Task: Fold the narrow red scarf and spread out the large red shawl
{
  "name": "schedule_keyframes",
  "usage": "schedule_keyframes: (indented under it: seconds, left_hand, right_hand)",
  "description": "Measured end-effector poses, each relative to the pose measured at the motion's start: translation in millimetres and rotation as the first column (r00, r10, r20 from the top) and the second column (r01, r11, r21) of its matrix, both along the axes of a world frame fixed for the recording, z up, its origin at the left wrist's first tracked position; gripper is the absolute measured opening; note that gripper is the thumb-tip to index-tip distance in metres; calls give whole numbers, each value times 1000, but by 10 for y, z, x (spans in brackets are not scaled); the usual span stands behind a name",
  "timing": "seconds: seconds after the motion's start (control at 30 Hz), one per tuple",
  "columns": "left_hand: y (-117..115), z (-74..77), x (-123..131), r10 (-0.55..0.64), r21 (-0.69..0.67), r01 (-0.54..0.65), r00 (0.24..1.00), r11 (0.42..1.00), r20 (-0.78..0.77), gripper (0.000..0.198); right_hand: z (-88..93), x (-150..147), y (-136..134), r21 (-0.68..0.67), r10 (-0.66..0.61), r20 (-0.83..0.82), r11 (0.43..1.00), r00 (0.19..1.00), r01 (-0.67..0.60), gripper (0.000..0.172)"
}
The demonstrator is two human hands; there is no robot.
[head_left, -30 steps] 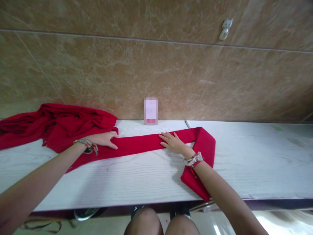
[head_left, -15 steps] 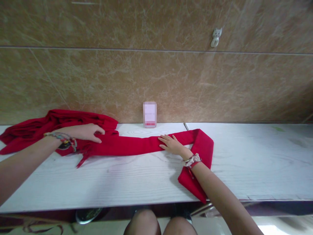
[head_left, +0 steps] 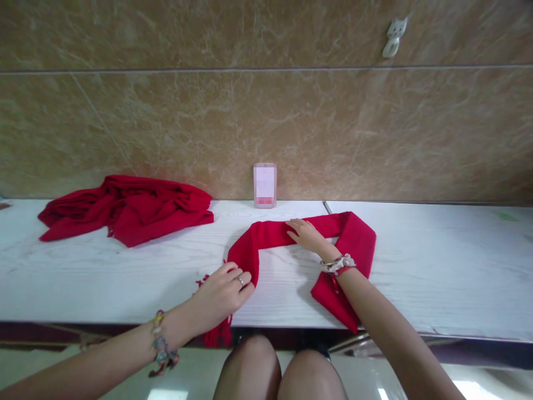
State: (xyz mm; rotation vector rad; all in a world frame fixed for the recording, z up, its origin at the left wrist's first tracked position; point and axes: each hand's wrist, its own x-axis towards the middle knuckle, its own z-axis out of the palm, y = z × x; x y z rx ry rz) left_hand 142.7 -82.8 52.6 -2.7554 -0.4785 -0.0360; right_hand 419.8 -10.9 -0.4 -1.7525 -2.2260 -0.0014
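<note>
A long red fringed scarf (head_left: 275,234) lies folded into a narrow band on the white tabletop, bent toward me at both ends. My left hand (head_left: 227,289) grips its left end near the front edge, fingers curled round the cloth. Red tassels hang below that hand, past the table edge. My right hand (head_left: 307,234) lies flat on the middle stretch of the band, fingers extended and pressing it down. The scarf's right end passes under my right forearm and is partly hidden by it.
A crumpled heap of red cloth (head_left: 133,208) rests at the back left by the wall. A phone (head_left: 265,186) leans against the brown tiled wall (head_left: 187,122). A white cat-shaped hook (head_left: 394,38) is fixed higher up. My knees (head_left: 254,366) are under the table's front edge.
My left hand has pulled the scarf's left end toward me and right, bending it at a corner away from the heap. My right hand stays on the band. The view has shifted slightly.
</note>
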Motion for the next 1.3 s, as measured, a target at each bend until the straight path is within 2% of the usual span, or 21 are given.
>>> schedule_keyframes:
  seconds: [0.07, 0.13, 0.33, 0.43, 0.53, 0.6, 0.7, 0.77, 0.83, 0.93, 1.0, 1.1, 1.2, 1.3]
  left_hand:
    - [-2, -92, -1, 10, -16, -9, 1000, 1000, 30, 20]
    - [36, -113, 14, 50, -43, -48, 997, 998, 59, 18]
    - [242, 6, 262, 221, -242, -188, 968, 952, 117, 14]
    - [295, 64, 516, 284, -314, -223, 945, 923, 161, 16]
    - [260, 55, 812, 234, -296, -183, 961, 938, 150, 18]
    - [211, 9, 985, 170, -275, -130, 977, 953, 129, 19]
    - [159, -83, 1131, 118, -281, -85, 988, 956, 103, 21]
    - [155, -127, 1133, 117, -292, -88, 989, 952, 86, 22]
    - [170, -144, 1074, 130, -322, -94, 987, 942, 91, 21]
    - [199, -139, 943, 171, -403, -108, 977, 909, 126, 39]
    - [215, -139, 873, 236, -428, -163, 964, 889, 124, 46]
    - [251, -155, 821, 367, -448, -282, 923, 848, 113, 38]
    - [318, -142, 818, 426, -526, -284, 889, 802, 169, 33]
    - [397, -41, 842, 439, -572, -234, 862, 786, 252, 32]
  right_hand:
    - [-17, 2, 13, -1, -2, -5, 1000, 1000, 2, 36]
    - [-29, 5, 24, 9, 1, -17, 1000, 1000, -1, 35]
    - [16, -36, 27, 122, 135, -170, 986, 976, -115, 33]
    - [74, -30, 34, 149, 116, -262, 986, 958, -79, 31]
    - [127, 29, 51, 130, 21, -370, 991, 929, 29, 27]
    - [145, 74, 60, 55, -40, -461, 996, 887, 73, 25]
    - [147, 111, 53, -123, -86, -540, 992, 837, 23, 25]
    - [145, 113, 37, -178, -85, -552, 984, 830, -17, 24]
    - [150, 108, 19, -177, -83, -554, 984, 829, -20, 22]
    - [160, 102, -1, -172, -84, -550, 985, 831, -14, 21]
    - [162, 97, -3, -176, -81, -538, 984, 839, -18, 21]
    - [187, 81, 0, -180, -84, -490, 984, 868, -7, 23]
    - [310, 85, -39, -179, -86, -377, 984, 922, 18, 24]
    - [547, 185, -195, -195, -15, -209, 980, 978, -27, 26]
